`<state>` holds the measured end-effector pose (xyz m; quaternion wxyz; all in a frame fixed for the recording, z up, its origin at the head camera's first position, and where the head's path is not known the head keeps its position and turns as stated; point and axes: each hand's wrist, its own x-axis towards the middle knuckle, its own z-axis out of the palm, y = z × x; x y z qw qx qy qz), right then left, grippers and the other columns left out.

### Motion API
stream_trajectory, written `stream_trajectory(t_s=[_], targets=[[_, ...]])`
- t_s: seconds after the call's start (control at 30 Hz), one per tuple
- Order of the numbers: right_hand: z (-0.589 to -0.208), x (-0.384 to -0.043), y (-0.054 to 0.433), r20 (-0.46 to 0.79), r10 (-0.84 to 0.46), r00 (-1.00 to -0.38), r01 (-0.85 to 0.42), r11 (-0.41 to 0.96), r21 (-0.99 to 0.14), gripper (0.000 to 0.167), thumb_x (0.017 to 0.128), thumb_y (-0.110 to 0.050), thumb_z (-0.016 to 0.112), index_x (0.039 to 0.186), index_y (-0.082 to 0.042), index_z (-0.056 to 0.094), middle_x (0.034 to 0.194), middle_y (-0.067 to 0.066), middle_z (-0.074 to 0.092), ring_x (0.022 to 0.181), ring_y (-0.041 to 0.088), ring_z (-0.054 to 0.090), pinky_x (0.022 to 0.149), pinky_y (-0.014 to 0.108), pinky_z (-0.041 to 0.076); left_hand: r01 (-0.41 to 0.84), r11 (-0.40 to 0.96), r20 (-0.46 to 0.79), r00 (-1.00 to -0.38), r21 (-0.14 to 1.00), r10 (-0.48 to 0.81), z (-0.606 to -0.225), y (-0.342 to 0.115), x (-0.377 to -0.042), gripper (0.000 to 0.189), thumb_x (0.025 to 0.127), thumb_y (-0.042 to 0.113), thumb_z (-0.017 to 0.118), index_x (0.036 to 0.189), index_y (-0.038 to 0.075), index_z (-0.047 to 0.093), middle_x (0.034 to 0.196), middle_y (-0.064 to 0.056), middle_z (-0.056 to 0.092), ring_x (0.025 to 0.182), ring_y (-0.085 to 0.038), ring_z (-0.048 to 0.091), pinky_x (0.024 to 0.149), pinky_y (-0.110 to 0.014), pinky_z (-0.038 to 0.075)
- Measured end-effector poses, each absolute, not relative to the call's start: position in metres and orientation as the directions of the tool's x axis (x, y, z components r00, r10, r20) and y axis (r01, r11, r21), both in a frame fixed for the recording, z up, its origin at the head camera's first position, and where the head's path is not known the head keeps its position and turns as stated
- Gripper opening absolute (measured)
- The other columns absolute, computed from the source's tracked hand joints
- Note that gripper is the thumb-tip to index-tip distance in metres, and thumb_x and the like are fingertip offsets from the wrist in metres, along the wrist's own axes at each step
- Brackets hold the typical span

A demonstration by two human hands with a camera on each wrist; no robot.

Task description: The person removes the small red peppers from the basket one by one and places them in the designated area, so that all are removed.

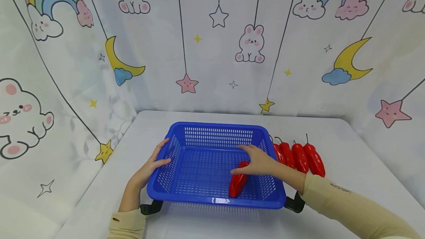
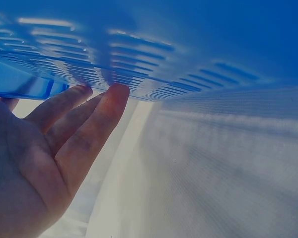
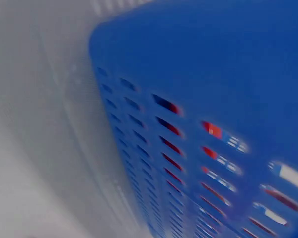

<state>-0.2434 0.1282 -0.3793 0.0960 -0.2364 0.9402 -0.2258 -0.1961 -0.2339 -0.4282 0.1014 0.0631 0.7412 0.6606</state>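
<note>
A blue plastic basket with slotted walls stands on the white table. My left hand holds its left rim, the thumb reaching over to the inside. In the left wrist view, the straight fingers lie along the slotted outer wall. One shiny red chili pepper lies inside, toward the front right. My right hand reaches over the right rim with thumb and fingers spread apart, the thumb overlapping the pepper's upper end. The right wrist view shows the basket's outer wall, with red visible through the slots.
Several red chili peppers with dark stems lie in a row on the table, just right of the basket. Black wrist-worn pieces show near both sleeves. A patterned cloth backdrop rises behind the table.
</note>
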Motion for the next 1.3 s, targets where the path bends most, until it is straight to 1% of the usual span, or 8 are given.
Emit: stream_trajectory(t_s=[0.13, 0.33, 0.67, 0.8, 0.93, 1.17, 1.3], targets=[[-0.386, -0.243, 0.125, -0.106, -0.489, -0.866, -0.400, 0.804, -0.440, 0.090, 0.064, -0.055, 0.072, 0.136, -0.009, 0.043, 0.132, 0.023, 0.044, 0.119, 0.043, 0.041, 0.078, 0.059, 0.044, -0.040, 0.117, -0.066, -0.971, 0.992, 0.231, -0.427, -0.234, -0.196, 0.067, 0.091, 0.024, 0.048, 0.145, 0.035, 0.010, 0.150, -0.013, 0.002, 0.124, -0.047, 0.026, 0.081, -0.048, 0.046], [-0.399, -0.242, 0.123, -0.120, -0.486, -0.866, -0.411, 0.827, -0.384, 0.090, 0.065, -0.058, 0.069, 0.135, -0.009, 0.043, 0.131, 0.023, 0.044, 0.114, 0.042, 0.047, 0.076, 0.057, 0.046, -0.041, 0.115, -0.067, -0.969, 0.993, 0.236, -0.427, -0.233, -0.197, 0.067, 0.091, 0.024, 0.048, 0.144, 0.035, 0.010, 0.149, -0.014, 0.003, 0.124, -0.047, 0.028, 0.081, -0.047, 0.047], [-0.410, -0.245, 0.116, -0.177, -0.457, -0.872, -0.395, 0.869, -0.299, 0.093, 0.064, -0.064, 0.066, 0.135, -0.009, 0.044, 0.126, 0.021, 0.046, 0.105, 0.040, 0.053, 0.075, 0.053, 0.048, -0.032, 0.118, -0.059, -0.970, 0.992, 0.236, -0.426, -0.233, -0.197, 0.067, 0.091, 0.024, 0.048, 0.145, 0.035, 0.009, 0.149, -0.014, 0.003, 0.122, -0.048, 0.029, 0.080, -0.048, 0.047], [-0.414, -0.246, 0.112, -0.211, -0.434, -0.876, -0.379, 0.889, -0.258, 0.094, 0.064, -0.066, 0.065, 0.136, -0.010, 0.043, 0.128, 0.022, 0.045, 0.105, 0.041, 0.052, 0.075, 0.054, 0.048, -0.035, 0.121, -0.062, -0.971, 0.992, 0.232, -0.426, -0.233, -0.196, 0.067, 0.092, 0.023, 0.047, 0.145, 0.035, 0.009, 0.149, -0.015, 0.002, 0.123, -0.047, 0.028, 0.081, -0.048, 0.047], [-0.417, -0.246, 0.109, -0.237, -0.421, -0.876, -0.365, 0.898, -0.245, 0.095, 0.064, -0.067, 0.064, 0.136, -0.010, 0.042, 0.129, 0.021, 0.043, 0.107, 0.041, 0.050, 0.076, 0.054, 0.047, -0.039, 0.131, -0.068, -0.973, 0.991, 0.222, -0.426, -0.234, -0.195, 0.067, 0.091, 0.023, 0.047, 0.145, 0.035, 0.008, 0.149, -0.015, 0.003, 0.123, -0.046, 0.028, 0.081, -0.047, 0.046], [-0.419, -0.245, 0.108, -0.229, -0.450, -0.863, -0.400, 0.886, -0.233, 0.093, 0.060, -0.053, 0.077, 0.134, -0.007, 0.043, 0.123, 0.023, 0.045, 0.099, 0.038, 0.055, 0.076, 0.054, 0.048, -0.034, 0.120, -0.061, -0.972, 0.992, 0.226, -0.427, -0.234, -0.195, 0.067, 0.091, 0.023, 0.046, 0.145, 0.034, 0.008, 0.148, -0.017, 0.005, 0.120, -0.048, 0.031, 0.078, -0.049, 0.048], [-0.418, -0.244, 0.109, -0.231, -0.471, -0.851, -0.412, 0.873, -0.261, 0.095, 0.058, -0.045, 0.082, 0.133, -0.004, 0.041, 0.125, 0.023, 0.043, 0.102, 0.039, 0.053, 0.080, 0.055, 0.046, -0.034, 0.123, -0.061, -0.972, 0.992, 0.227, -0.428, -0.233, -0.196, 0.067, 0.091, 0.023, 0.046, 0.145, 0.034, 0.008, 0.148, -0.017, 0.005, 0.120, -0.048, 0.032, 0.078, -0.049, 0.048]])
